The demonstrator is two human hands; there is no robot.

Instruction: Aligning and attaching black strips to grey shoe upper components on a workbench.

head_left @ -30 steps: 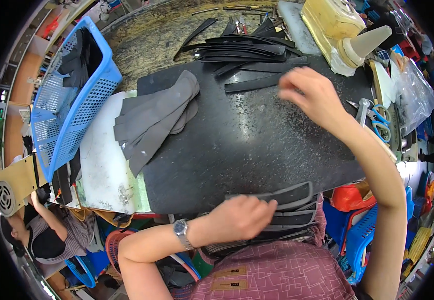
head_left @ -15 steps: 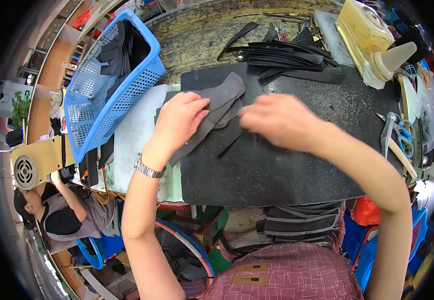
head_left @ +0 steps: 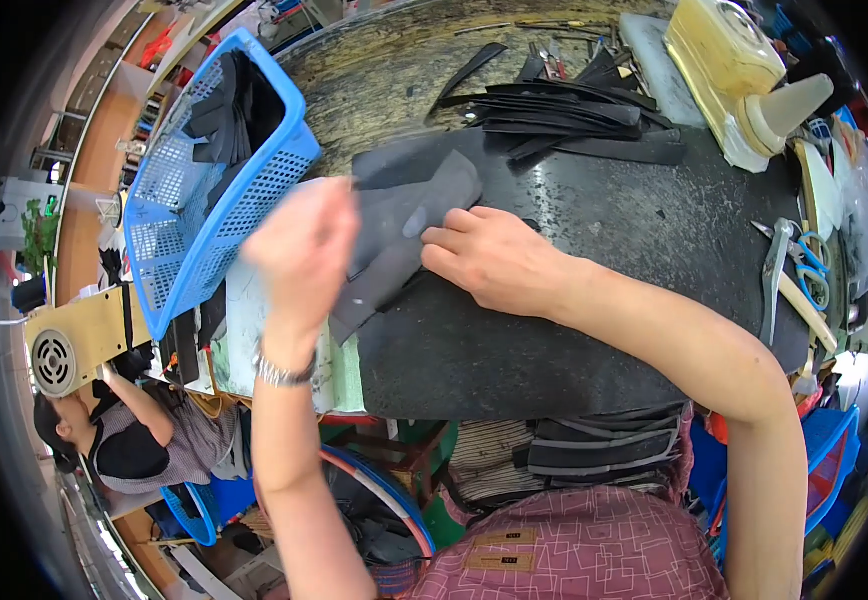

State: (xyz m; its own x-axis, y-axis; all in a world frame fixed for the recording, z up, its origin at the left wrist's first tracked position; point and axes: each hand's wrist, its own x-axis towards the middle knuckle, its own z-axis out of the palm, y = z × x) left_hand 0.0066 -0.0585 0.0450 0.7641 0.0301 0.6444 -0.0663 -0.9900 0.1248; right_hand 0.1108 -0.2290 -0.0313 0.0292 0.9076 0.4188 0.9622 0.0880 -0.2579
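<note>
Dark grey curved flat pieces of leather-like sheet lie on the black work mat, bent at their far end. My right hand is closed at their right edge, its fingers curled and the fingertips touching or just over the sheet; what they grip is hidden. To the left, my left hand is raised beside the pieces with the fingers drawn in, smeared by motion, so what it holds does not show. A metal watch is on my left wrist.
A blue perforated basket holding dark pieces stands at the left. Black strips are heaped at the back. A yellowish glue container and scissors sit at the right. Stacked strips rest on my lap. Another person works at far left.
My left hand has lifted off the grey pieces and moved left. My right hand has moved left onto their right edge, and the fanned layers lie differently.
</note>
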